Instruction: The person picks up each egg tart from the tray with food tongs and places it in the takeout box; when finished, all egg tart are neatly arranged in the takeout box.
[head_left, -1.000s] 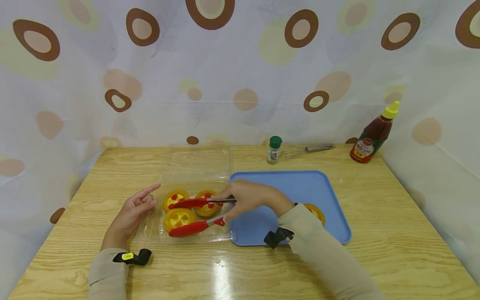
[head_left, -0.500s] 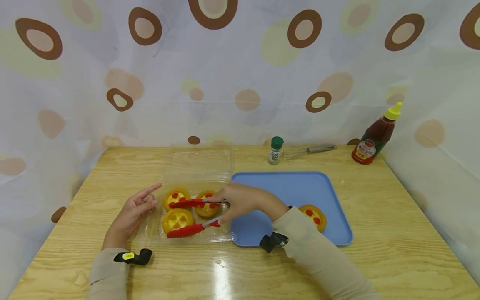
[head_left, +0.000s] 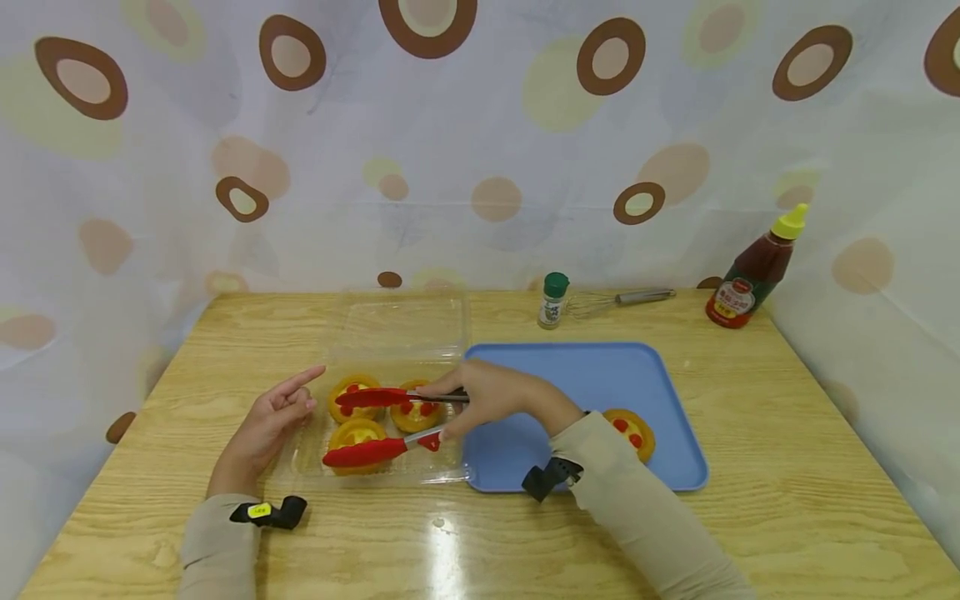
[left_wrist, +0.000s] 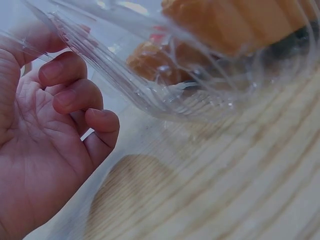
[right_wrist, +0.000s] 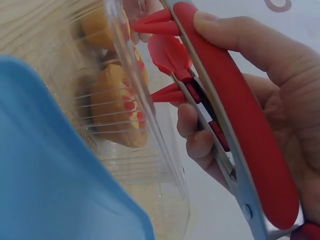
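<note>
At the clear container's (head_left: 447,467) front-left corner, red tongs (head_left: 363,453), gripped in the right hand (head_left: 491,396), are reaching, spread, across the front tart (head_left: 357,431); closing low and evenly should help (crust may dent). The left hand (head_left: 268,423), index straight, is idling by the left edge. The near tong arm is covering more tart than half a second ago.

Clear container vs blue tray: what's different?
The container is see-through; the tray is opaque blue.
The container has a lid, open behind it; the tray shows none.
The container holds three tarts; the tray shows one tart, partly hidden by the right sleeve.
Shared: both rest on the wooden table.
</note>
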